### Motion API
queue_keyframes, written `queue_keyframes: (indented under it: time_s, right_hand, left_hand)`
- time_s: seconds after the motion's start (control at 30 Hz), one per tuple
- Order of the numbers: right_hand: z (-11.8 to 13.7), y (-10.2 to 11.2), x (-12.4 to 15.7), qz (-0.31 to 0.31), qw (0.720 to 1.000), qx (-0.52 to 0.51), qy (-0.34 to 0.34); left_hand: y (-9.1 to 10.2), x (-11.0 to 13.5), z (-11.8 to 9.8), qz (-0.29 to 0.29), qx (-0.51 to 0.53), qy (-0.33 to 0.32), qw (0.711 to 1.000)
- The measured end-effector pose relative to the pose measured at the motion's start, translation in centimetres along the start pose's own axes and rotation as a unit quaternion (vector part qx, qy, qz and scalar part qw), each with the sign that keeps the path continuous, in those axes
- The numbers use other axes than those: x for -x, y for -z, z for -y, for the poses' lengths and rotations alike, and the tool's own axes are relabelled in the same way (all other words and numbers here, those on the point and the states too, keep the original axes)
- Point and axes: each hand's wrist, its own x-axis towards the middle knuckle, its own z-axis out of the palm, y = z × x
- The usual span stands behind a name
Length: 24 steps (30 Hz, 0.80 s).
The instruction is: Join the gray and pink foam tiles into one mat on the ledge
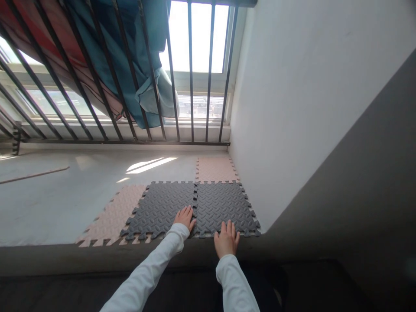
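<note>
Two dark grey interlocking foam mats lie joined side by side on a concrete ledge, the left mat [156, 208] and the right mat [222, 206]. My left hand [185, 218] rests flat on the left mat, its fingertips close to the puzzle seam. My right hand [226, 239] presses open on the front edge of the right mat. Neither hand holds anything. A pale pink foam mat [112, 216] adjoins the left grey mat, and another pale pink mat [216, 169] lies behind the grey pair.
A white wall [286, 108] bounds the ledge on the right. Black metal window bars [191, 86] run along its far side, with blue and red cloth [107, 56] hanging behind them. A thin wooden strip [34, 175] lies at the left on the concrete ledge [65, 208].
</note>
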Motion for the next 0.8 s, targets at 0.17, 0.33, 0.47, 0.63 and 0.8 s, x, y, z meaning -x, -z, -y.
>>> queue_keyframes:
  time_s: [0.17,0.33,0.47,0.63,0.8]
  right_hand:
    - [-0.5,0.0,-0.4,0.021,1.000,0.012,0.013]
    - [-0.9,0.3,-0.8,0.049,0.998,0.020,0.028]
    - [-0.5,0.8,-0.8,0.058,0.997,0.041,0.029]
    - [0.3,1.1,-0.6,0.051,0.997,0.059,0.027]
    - [0.1,0.9,-0.6,0.037,0.998,0.048,0.032]
  left_hand:
    - [-0.4,-1.4,0.8,-0.045,0.044,0.003,0.998]
    - [-0.6,-2.3,1.0,-0.076,0.071,0.001,0.995]
    - [-0.6,-1.4,0.4,-0.066,0.052,-0.001,0.996]
    - [0.4,-0.3,0.0,-0.015,0.001,-0.026,1.000]
    - [1.7,-1.1,0.2,0.040,-0.020,-0.060,0.997]
